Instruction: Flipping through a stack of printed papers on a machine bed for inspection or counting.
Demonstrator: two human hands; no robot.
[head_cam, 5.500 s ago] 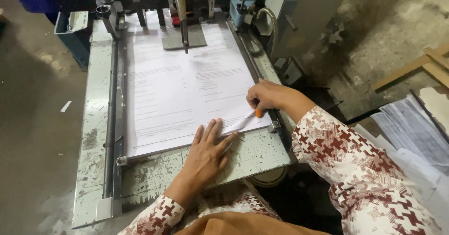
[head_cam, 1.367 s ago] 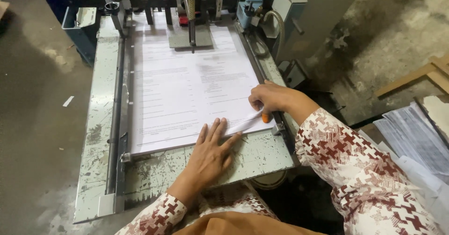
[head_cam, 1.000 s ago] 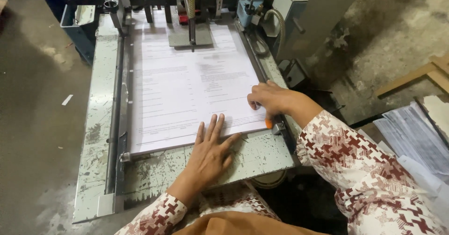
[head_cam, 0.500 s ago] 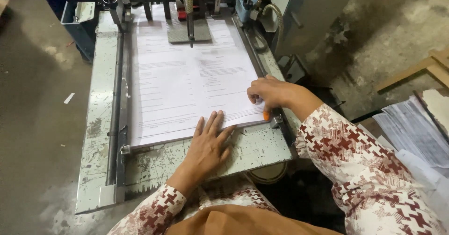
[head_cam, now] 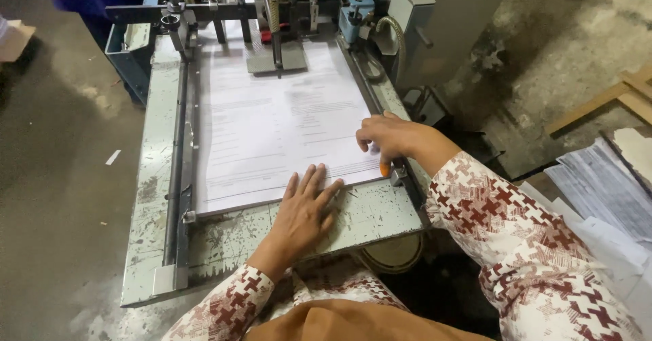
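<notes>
A stack of white printed paper sheets [head_cam: 272,130] lies flat on the worn pale-green metal feed table [head_cam: 156,178] of a printing machine. My left hand [head_cam: 304,208] rests flat, fingers spread, on the table at the near edge of the stack, fingertips touching the paper. My right hand [head_cam: 387,137] presses down on the stack's near right corner, fingers curled. A small orange object [head_cam: 384,170] shows under its fingers; whether the hand grips it is unclear.
The machine's feed head [head_cam: 275,22] with rollers and a blue part sits at the far end of the stack. A metal side rail [head_cam: 178,157] runs along the left. More printed sheets [head_cam: 604,191] are piled at right. A concrete floor surrounds the machine.
The lifted corner of the top sheet under my right hand has gone down flat. My right hand has shifted slightly toward the stack's edge. My left hand stays put.
</notes>
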